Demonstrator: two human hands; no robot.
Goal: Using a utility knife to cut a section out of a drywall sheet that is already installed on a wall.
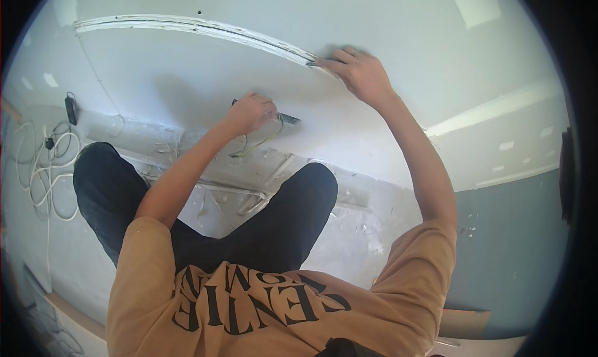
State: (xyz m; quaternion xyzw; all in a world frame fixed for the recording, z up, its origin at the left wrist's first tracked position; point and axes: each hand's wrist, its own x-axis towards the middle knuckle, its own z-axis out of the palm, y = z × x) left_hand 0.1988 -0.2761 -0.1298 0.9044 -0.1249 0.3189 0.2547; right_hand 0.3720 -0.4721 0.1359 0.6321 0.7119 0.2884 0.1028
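Note:
Across the pale wallboard [405, 39] runs a long seam [193, 27], edged above and below with ridges of white filler. At its right end my right hand [361, 74] is closed at the wall, with a small, thin dark blade [313, 64] showing past the fingertips against the filler. Most of what this hand grips is hidden. Lower down and to the left, my left hand [251, 113] is closed round a dark, straight-edged flat tool [288, 118]. That tool sticks out on both sides of the fingers, and its full shape is hidden.
Looped white cable [45, 170] lies at the left, near a small black device [70, 110] by the wall. Crumpled clear plastic sheeting [249, 202] and scraps cover the floor around my knees. A grey-blue panel [504, 245] stands at the right.

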